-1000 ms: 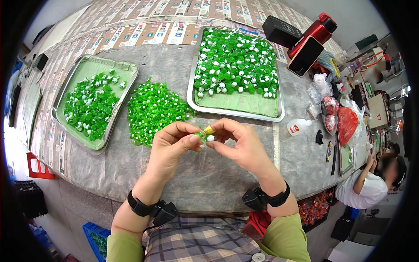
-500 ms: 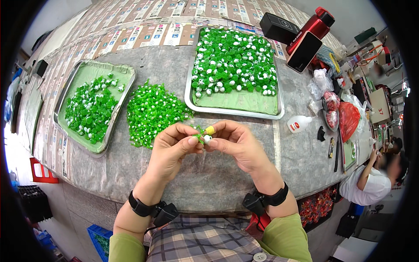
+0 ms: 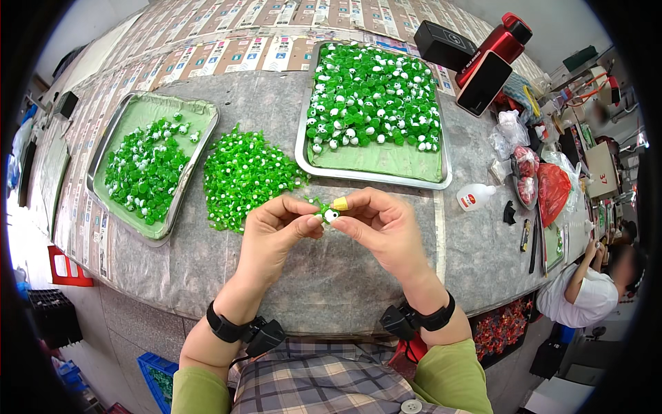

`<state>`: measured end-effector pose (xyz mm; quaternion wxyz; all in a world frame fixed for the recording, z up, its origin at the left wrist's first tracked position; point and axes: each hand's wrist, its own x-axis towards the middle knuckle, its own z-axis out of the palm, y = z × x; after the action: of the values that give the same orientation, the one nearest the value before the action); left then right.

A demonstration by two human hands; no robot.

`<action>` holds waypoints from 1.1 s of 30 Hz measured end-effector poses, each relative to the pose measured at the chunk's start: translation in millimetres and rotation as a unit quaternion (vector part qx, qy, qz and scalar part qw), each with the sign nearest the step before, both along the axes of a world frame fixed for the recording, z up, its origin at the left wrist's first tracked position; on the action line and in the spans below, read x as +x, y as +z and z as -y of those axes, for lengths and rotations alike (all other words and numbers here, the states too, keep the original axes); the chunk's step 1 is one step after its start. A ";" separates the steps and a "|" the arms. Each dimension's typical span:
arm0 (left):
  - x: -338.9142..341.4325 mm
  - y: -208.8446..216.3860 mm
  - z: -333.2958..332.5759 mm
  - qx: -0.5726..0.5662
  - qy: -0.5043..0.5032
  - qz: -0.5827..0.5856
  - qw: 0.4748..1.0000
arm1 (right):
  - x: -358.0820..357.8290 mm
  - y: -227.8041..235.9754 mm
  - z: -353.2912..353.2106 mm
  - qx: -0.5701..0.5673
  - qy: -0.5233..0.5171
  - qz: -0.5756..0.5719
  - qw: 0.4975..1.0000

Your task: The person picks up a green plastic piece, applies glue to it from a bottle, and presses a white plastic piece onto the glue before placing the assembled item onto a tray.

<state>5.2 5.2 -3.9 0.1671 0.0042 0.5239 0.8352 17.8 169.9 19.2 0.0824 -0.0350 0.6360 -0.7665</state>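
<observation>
Over the near middle of the table, my left hand (image 3: pixel 270 231) pinches a small green plastic piece (image 3: pixel 321 207) between thumb and fingers. My right hand (image 3: pixel 389 234) is closed on a white ball (image 3: pixel 331 215) with a black spot, pressed against that green piece. Yellow tape (image 3: pixel 340 203) wraps the right index fingertip. Just beyond my left hand lies a heap of bright green plastic pieces (image 3: pixel 252 172) with white spots. A large metal tray (image 3: pixel 376 160) behind holds many green pieces with white balls; a smaller tray (image 3: pixel 200 114) at left holds fewer.
Toward the right stand a white plastic bottle (image 3: pixel 476 196), a phone (image 3: pixel 484 83) leaning on a red flask (image 3: pixel 507 40), and a black box (image 3: pixel 443 45). Plastic bags (image 3: pixel 554 193) crowd the right edge. Another person (image 3: pixel 586 293) sits beyond it. Blue crate (image 3: pixel 155 379) below left.
The white ball has turned between my fingers, so its black spot now shows more toward me. Both hands stay together in nearly the same place.
</observation>
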 end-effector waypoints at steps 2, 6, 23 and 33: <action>1.9 2.5 -1.3 -0.030 0.009 -0.042 0.999 | 0.5 -0.3 -0.1 0.040 -0.003 -0.023 0.999; 3.5 -0.6 -3.0 -0.093 0.023 -0.137 0.986 | -0.8 -1.3 -3.1 -0.014 0.028 0.047 0.998; 1.8 7.1 -2.7 -0.322 0.036 -0.341 0.882 | -7.5 -8.8 -9.2 -0.032 0.091 0.094 0.991; -21.7 2.9 33.1 0.149 0.229 -0.107 0.956 | -18.7 -23.8 -26.2 0.069 -0.045 0.011 0.996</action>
<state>-16.4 -27.9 -1.1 -0.0883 -0.0014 0.3957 0.9141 -0.9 196.1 -4.5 0.0568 0.0081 0.6877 -0.7238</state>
